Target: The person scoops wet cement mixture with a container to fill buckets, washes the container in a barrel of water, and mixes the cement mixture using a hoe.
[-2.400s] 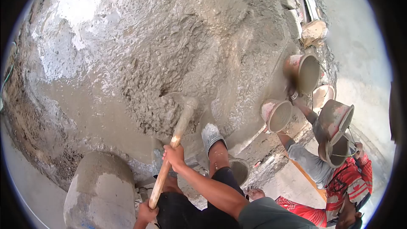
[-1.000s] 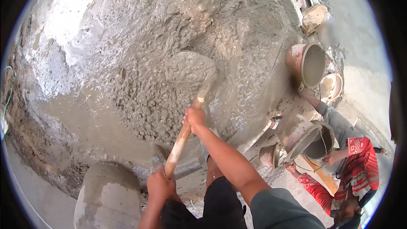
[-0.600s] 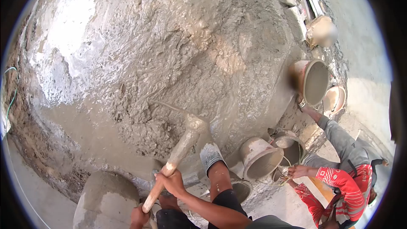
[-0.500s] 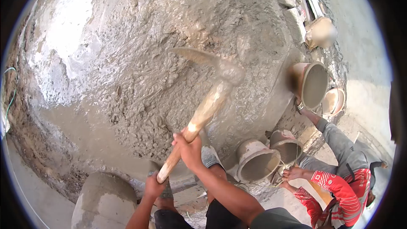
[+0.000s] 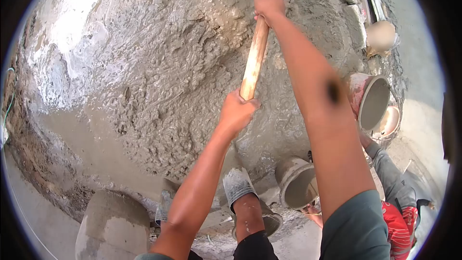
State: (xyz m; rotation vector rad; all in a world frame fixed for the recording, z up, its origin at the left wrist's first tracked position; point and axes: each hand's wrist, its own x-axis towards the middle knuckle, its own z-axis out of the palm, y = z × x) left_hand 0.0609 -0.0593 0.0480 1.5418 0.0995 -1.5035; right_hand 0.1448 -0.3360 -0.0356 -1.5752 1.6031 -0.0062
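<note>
Both my hands are closed around the wooden handle of a hoe. My left hand grips the lower end of the handle. Farther up, near the top of the view, my right hand wraps round it. The hoe's head lies at the upper edge and is mostly cut off, over a wide bed of wet grey mortar. My feet, in grey-smeared coverings, stand at the near edge of this wet mix.
At the right sits a bucket of grey mix, with another bucket nearer me. A co-worker in a red sleeve is at the lower right, partly hidden by my right arm. A large grey rounded container stands at lower left.
The hoe has swung away from me, its head going from mid-view to the top edge. Both arms have stretched forward, and my right arm covers more of the co-worker and buckets.
</note>
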